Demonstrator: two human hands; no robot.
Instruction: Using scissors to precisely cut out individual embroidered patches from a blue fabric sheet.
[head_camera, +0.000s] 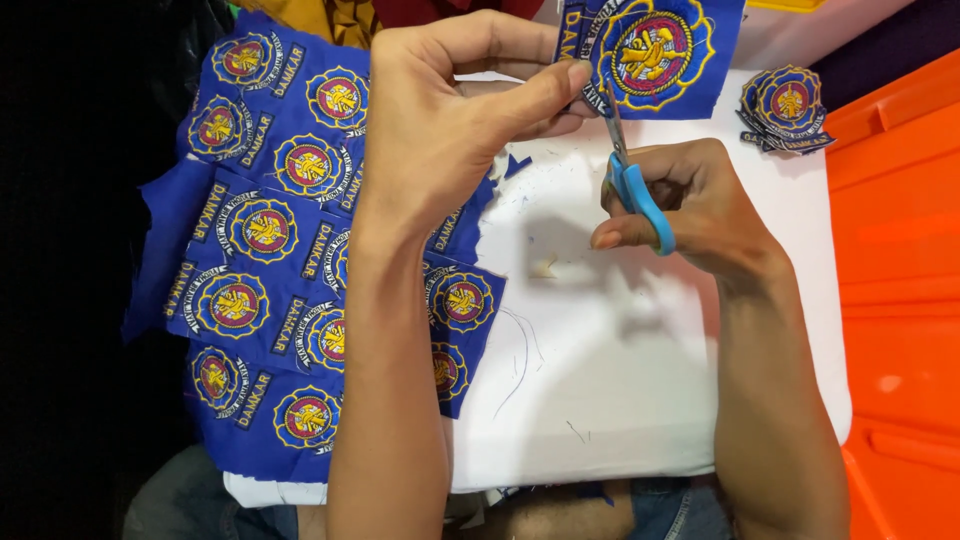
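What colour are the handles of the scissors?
Light blue. The scissors sit in the right hand, clearest in the head view.

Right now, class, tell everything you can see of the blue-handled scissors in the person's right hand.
The blue-handled scissors have bright blue plastic loops and narrow grey metal blades. They point up and away, blades reaching the lower edge of the blue embroidered fabric piece. The right hand grips the handles, fingers through the loops, above the white board. The left hand holds the fabric, not the scissors.
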